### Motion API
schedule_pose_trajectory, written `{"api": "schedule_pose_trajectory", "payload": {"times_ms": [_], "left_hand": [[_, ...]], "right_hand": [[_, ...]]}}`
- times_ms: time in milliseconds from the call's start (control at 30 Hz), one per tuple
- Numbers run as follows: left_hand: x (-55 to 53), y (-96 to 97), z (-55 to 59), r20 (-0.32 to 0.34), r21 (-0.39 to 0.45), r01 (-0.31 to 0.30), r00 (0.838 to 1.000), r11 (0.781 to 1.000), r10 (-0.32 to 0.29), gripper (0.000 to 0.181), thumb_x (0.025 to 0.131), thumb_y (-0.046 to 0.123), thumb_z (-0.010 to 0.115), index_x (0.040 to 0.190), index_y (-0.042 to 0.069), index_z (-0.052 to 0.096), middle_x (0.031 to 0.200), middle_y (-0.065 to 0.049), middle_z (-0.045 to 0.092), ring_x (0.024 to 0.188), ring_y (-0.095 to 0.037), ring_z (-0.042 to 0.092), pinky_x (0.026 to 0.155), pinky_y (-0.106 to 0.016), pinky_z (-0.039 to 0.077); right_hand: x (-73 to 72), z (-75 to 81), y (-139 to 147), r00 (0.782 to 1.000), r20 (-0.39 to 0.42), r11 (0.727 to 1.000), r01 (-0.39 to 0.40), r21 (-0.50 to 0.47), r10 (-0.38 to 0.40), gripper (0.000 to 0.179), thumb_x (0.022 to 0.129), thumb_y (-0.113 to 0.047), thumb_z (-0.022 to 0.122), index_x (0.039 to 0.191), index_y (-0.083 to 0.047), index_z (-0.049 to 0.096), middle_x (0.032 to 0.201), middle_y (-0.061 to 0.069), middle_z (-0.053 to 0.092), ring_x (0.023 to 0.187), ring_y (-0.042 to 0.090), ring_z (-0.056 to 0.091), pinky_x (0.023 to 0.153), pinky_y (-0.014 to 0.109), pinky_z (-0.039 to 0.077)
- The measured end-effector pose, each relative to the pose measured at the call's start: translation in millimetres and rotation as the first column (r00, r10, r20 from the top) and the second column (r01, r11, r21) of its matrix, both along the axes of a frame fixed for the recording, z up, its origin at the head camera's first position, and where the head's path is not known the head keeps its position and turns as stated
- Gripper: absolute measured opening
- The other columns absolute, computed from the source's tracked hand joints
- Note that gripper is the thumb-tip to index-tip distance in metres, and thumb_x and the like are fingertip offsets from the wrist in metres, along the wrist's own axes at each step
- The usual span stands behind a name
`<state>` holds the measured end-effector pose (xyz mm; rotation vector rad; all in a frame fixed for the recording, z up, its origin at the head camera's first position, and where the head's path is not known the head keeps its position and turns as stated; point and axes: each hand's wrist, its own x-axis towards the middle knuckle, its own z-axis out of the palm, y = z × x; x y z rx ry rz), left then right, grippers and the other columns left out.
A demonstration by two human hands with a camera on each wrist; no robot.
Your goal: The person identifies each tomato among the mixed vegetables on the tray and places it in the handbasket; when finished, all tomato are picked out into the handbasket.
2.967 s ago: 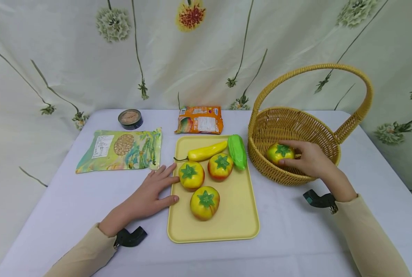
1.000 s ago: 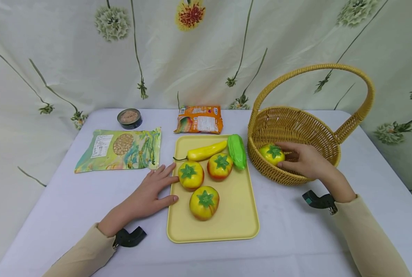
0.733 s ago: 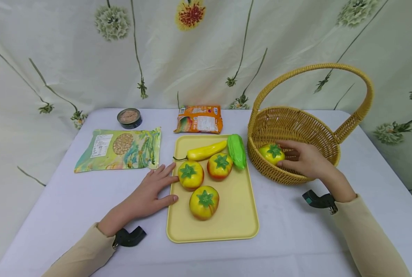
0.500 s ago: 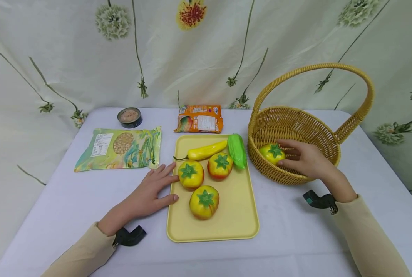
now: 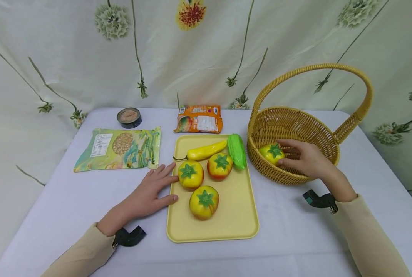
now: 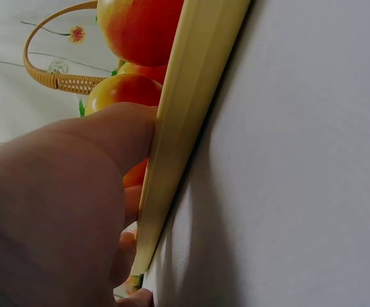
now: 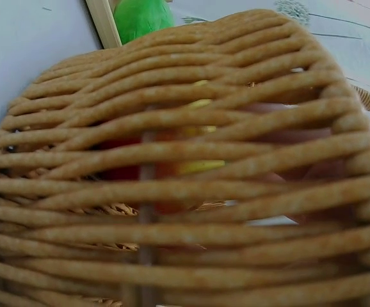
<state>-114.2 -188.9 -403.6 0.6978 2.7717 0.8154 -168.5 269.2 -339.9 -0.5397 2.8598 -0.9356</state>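
In the head view my left hand (image 5: 150, 194) lies flat with spread fingers over the left edge of the yellow tray (image 5: 233, 215); the left wrist view has its thumb (image 6: 124, 128) at the tray's rim. On the tray are three persimmons, one near my fingers (image 5: 191, 175), a red-bottomed one (image 5: 220, 166) and a nearer one (image 5: 204, 202), plus a yellow chili pepper (image 5: 206, 151) and a green vegetable (image 5: 237, 152). My right hand (image 5: 304, 157) reaches into the wicker basket (image 5: 278, 173), thumb and fingers around the right side of another persimmon (image 5: 271, 154). The basket's weave mostly hides that hand in the right wrist view.
Behind the tray lies an orange snack packet (image 5: 199, 119). A green-and-yellow bag with a bean picture (image 5: 119, 149) and a small round can (image 5: 129, 117) are at the back left. The basket's tall handle (image 5: 310, 68) arches over its opening.
Compared with three seconds ago, the persimmon in the basket has shifted left toward the basket wall, the right hand moving slightly with it. Over the last second both hands hold still.
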Motion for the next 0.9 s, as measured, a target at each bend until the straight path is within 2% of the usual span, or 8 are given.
{"api": "schedule_pose_trajectory", "payload": {"times_ms": [200,333,533,733,900], "left_hand": [[0.6,-0.6,-0.6,-0.010,0.014,0.000,1.000,1.000,0.000,0.055,0.096,0.041,0.067,0.141,0.011,0.061,0.169,-0.015,0.028,0.155,-0.050,0.018,0.121,-0.074,0.009],[0.3,-0.7,-0.8,-0.007,0.023,0.002,1.000,1.000,-0.001,0.055,0.096,0.041,0.067,0.141,0.011,0.060,0.169,-0.015,0.027,0.155,-0.050,0.017,0.121,-0.074,0.009],[0.5,-1.0,-0.9,0.000,0.024,0.002,1.000,1.000,-0.002,0.054,0.096,0.042,0.066,0.140,0.011,0.061,0.169,-0.015,0.027,0.155,-0.049,0.017,0.122,-0.073,0.009],[0.4,-1.5,-2.3,0.001,0.018,0.000,1.000,1.000,0.000,0.054,0.096,0.042,0.066,0.141,0.012,0.060,0.169,-0.014,0.027,0.156,-0.048,0.016,0.122,-0.072,0.008],[0.5,-1.2,-0.8,0.003,0.019,-0.001,1.000,1.000,0.001,0.054,0.096,0.041,0.067,0.141,0.012,0.060,0.169,-0.014,0.026,0.156,-0.048,0.016,0.122,-0.072,0.008]], "right_hand": [[1.3,3.0,-0.8,0.999,-0.043,1.000,0.028,-0.009,-0.028,0.059,0.095,-0.018,0.073,0.146,0.001,0.051,0.146,0.026,0.056,0.128,0.050,0.058,0.099,0.060,0.054],[4.5,8.2,-3.0,0.997,-0.074,0.999,0.032,-0.039,-0.035,0.055,0.096,-0.017,0.071,0.145,0.001,0.053,0.145,0.026,0.056,0.127,0.051,0.058,0.100,0.062,0.052],[12.8,19.8,-14.2,0.987,-0.162,0.993,-0.028,-0.118,0.008,0.050,0.094,-0.010,0.072,0.139,0.002,0.058,0.140,0.026,0.061,0.126,0.047,0.059,0.099,0.062,0.052],[18.0,31.4,-32.6,0.971,-0.228,0.986,-0.103,-0.134,0.070,0.045,0.091,-0.007,0.073,0.135,-0.002,0.063,0.134,0.021,0.067,0.123,0.040,0.063,0.097,0.059,0.055],[18.7,34.3,-47.7,0.950,-0.281,0.973,-0.181,-0.140,0.136,0.045,0.089,-0.004,0.076,0.133,-0.002,0.065,0.132,0.019,0.068,0.121,0.038,0.065,0.094,0.056,0.058]]}}
